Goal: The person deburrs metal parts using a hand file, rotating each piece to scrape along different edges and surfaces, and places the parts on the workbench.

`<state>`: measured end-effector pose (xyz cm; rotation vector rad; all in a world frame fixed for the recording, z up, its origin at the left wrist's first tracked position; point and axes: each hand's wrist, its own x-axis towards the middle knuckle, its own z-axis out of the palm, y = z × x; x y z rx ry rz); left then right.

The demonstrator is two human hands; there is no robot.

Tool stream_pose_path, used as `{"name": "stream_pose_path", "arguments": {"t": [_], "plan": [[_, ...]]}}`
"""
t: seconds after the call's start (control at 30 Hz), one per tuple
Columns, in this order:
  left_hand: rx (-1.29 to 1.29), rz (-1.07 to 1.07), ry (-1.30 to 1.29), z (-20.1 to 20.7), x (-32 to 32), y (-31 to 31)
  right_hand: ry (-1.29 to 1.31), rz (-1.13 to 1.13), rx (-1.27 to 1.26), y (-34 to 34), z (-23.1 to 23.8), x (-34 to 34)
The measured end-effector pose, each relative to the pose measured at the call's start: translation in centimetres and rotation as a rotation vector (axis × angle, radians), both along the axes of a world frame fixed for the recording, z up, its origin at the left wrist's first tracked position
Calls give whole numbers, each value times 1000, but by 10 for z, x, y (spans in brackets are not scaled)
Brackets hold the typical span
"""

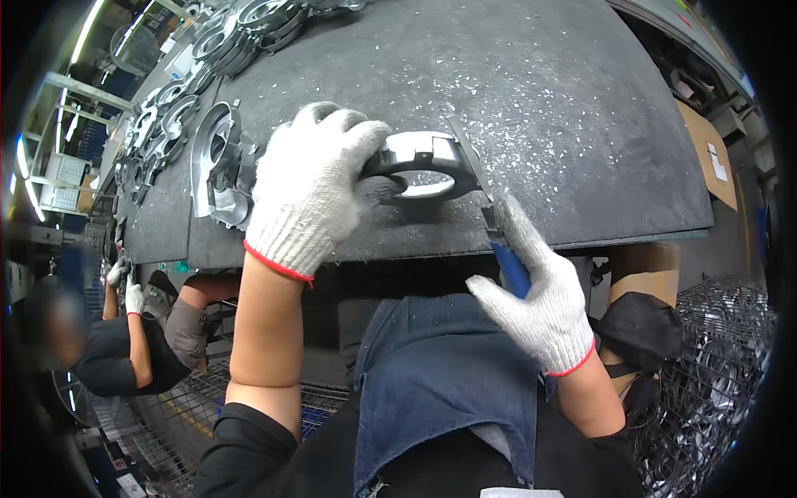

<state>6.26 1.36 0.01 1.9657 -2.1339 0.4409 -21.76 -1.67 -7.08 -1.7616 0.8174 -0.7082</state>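
My left hand [314, 183], in a white knit glove with a red cuff, is closed on the left side of a ring-shaped metal part [425, 149]. The part is tilted up above the table, its round opening showing. In my right hand [548, 303], gloved the same way, is the blue handle of a flat file [470, 156]. The thin dark blade reaches up along the ring's right edge and seems to touch it. My right thumb and index finger lie along the handle; the other fingers are partly hidden.
Pale metal shavings are scattered over the dark tabletop [573, 91]. Left stand a larger casting [217, 166] and a heap of similar castings [170, 116]. A wire basket of dark metal parts [706, 373] is at lower right. A co-worker [116, 349] in gloves sits at far left.
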Motion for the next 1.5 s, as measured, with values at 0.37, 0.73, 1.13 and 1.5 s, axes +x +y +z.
{"name": "stream_pose_path", "arguments": {"t": [0.37,0.73,1.13,1.5], "plan": [[52,-201,92,-6,30,-3,175,312,-200,5,10,-9],[93,-516,-32,6,41,-3,-114,622,640,-12,-9,-16],[269,-596,-55,6,45,-2,-23,631,710,-5,0,-13],[198,-320,136,-11,44,7,-24,1070,461,18,-2,2]]}}
